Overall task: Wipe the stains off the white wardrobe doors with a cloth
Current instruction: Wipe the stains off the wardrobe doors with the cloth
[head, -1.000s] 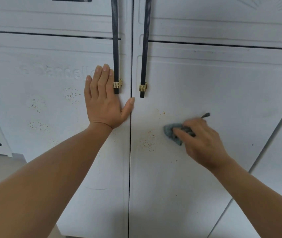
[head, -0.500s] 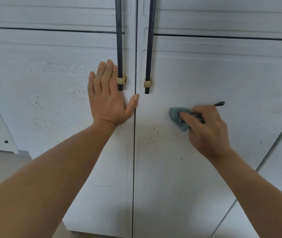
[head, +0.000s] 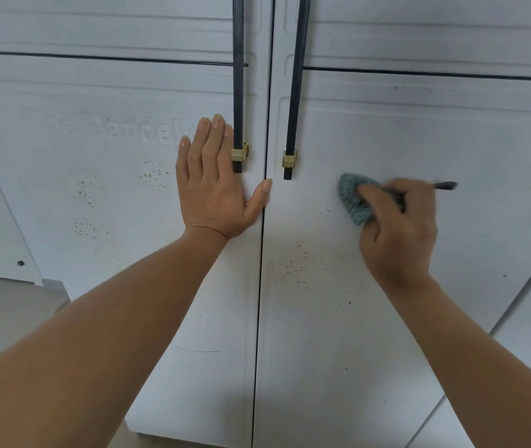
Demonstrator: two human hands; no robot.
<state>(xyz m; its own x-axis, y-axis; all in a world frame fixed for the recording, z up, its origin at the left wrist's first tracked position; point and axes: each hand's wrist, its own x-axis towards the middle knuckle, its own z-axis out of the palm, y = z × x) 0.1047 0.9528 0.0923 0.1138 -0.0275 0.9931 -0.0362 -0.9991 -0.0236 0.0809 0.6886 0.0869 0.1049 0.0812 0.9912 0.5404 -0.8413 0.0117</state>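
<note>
Two hands engaged | our left hand (head: 212, 189) lies flat, fingers straight, on the left door (head: 112, 237), fingertips beside the handle (head: 237, 92) | our right hand (head: 400, 231) grips the cloth (head: 353, 202) against the right door (head: 322, 350) (teal, bunched under the fingers) | stains (head: 293, 270) below-left of those fingers

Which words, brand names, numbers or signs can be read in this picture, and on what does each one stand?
"Dandell": raised white letters on the left wardrobe door; the end of the word is hidden behind the left hand.
The faint raised marks before it are too faint to read.
The right wardrobe door, the handles and the cloth show no text.
</note>
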